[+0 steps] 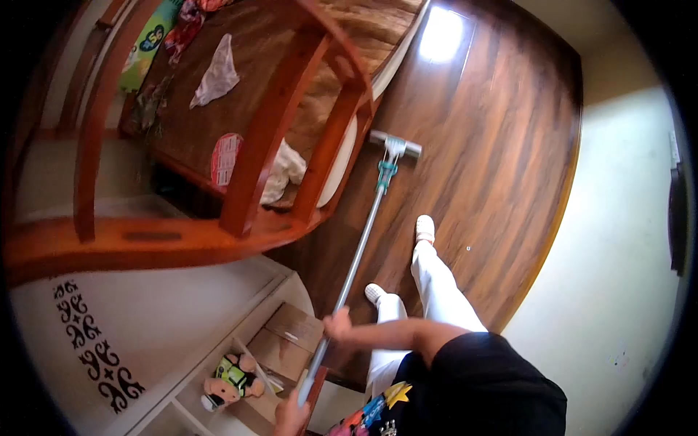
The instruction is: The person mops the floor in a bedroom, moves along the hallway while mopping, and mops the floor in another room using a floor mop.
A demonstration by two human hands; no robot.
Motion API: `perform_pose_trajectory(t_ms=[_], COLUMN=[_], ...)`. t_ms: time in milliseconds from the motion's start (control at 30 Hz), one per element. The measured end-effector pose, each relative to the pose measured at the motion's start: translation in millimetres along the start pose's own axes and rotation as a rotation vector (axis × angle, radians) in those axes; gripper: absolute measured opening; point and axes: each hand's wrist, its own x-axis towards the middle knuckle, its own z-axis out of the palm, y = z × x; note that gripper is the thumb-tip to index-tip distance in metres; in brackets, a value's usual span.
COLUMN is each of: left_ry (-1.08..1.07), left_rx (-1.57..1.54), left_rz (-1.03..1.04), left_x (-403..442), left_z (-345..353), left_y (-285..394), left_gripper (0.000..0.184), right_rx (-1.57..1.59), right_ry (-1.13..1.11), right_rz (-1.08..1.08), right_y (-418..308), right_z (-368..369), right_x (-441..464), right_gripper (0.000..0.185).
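A sponge mop [355, 256] with a long silver pole runs diagonally across the view. Its pale, wide head [395, 144] with teal fittings rests on the wooden floor, beside the bed. My right hand [337, 325] is wrapped around the middle of the pole. Lower down, at the bottom edge of the view, my left hand [291, 416] grips the upper end near the light-coloured handle; part of this hand is cut off. My feet in white shoes [425, 229] stand on the floor to the right of the pole.
A bed with a curved reddish wooden rail [291, 243] stands at the left, with cloths [217, 73] on it. A shelf unit below holds a cardboard box [287, 338] and a plush toy [233, 380]. A pale wall [618, 240] bounds the floor [494, 145] at right.
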Motion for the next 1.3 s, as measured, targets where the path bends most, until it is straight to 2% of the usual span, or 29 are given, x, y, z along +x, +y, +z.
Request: perform_pose_trajectory(t_ms=[33,67,100,133,167,233,267,333,400,467,500,533,600,667,733,800,867,933,1033,1100,1133,1167,1200,1267,1300], left_ry=[0.063,0.129,0.116,0.151,0.199,0.237,0.267,0.284,0.291,0.182,0.116,0.106,0.086,0.045,-0.009,-0.024,-0.026,-0.008,0.053,0.061,0.031,0.062,0.100,0.239,0.230], left_rx=[-0.014,-0.027,-0.089,-0.066,-0.159,-0.165,-0.221,-0.277,-0.275,-0.336,-0.383,-0.377,-0.256,-0.075,-0.047,-0.043,-0.047,-0.053,-0.082,-0.062,0.036,0.004,-0.023,-0.030,-0.027], left_rz=[0.077,0.147,0.187,0.225,0.348,0.464,0.556,0.564,0.555,0.446,0.380,0.332,0.141,0.051,-0.071,-0.128,-0.126,-0.071,0.090,0.168,0.154,0.244,0.334,0.500,0.508], left_x=[21,50,73,89,126,148,153,154,159,146,144,139,105,67,28,10,13,35,99,141,167,184,200,223,225], left_z=[-12,-18,-43,-71,-78,-134,-158,-187,-185,-172,-156,-141,-122,-102,-127,-161,-191,-216,-268,-311,-331,-353,-374,-407,-422], left_y=[40,79,134,193,234,354,406,493,520,502,474,441,373,287,260,265,288,322,418,503,542,578,613,671,696], left_gripper=[0.029,0.028,0.026,0.024,0.026,0.035,0.036,0.039,0.039,0.039,0.040,0.040,0.040,0.041,0.042,0.042,0.043,0.044,0.045,0.046,0.048,0.047,0.047,0.046,0.046], right_rx=[0.174,0.350,0.432,0.412,0.401,0.397,0.403,0.400,0.326,0.129,0.188,0.162,0.219,0.314,0.373,0.341,0.316,0.314,0.283,0.443,0.385,0.405,0.411,0.301,0.278], right_ry=[0.027,0.006,0.006,0.060,0.107,0.145,0.163,0.320,0.338,0.328,0.403,0.387,0.201,-0.033,-0.189,-0.209,-0.229,-0.217,-0.149,0.055,0.009,0.012,0.047,0.060,0.090], right_rz=[-0.115,-0.007,-0.090,-0.176,-0.274,-0.349,-0.441,-0.317,-0.335,-0.383,-0.370,-0.362,-0.200,0.018,0.179,0.281,0.343,0.297,0.214,-0.028,-0.111,-0.134,-0.170,-0.157,-0.178], right_y=[6,-65,-101,-138,-165,-261,-285,-353,-366,-307,-295,-263,-225,-200,-185,-191,-219,-255,-358,-446,-460,-488,-538,-594,-616], right_z=[-14,-71,-112,-155,-193,-301,-345,-418,-444,-426,-397,-360,-304,-257,-226,-214,-222,-248,-326,-400,-423,-451,-495,-548,-573], right_x=[62,49,80,110,167,184,237,219,226,310,244,232,175,102,60,73,84,114,146,148,195,225,209,251,256], right_gripper=[0.027,0.024,0.022,0.021,0.021,0.011,0.014,0.015,0.018,0.022,0.022,0.025,0.024,0.025,0.025,0.027,0.031,0.033,0.037,0.018,0.016,0.016,0.020,0.010,0.007])
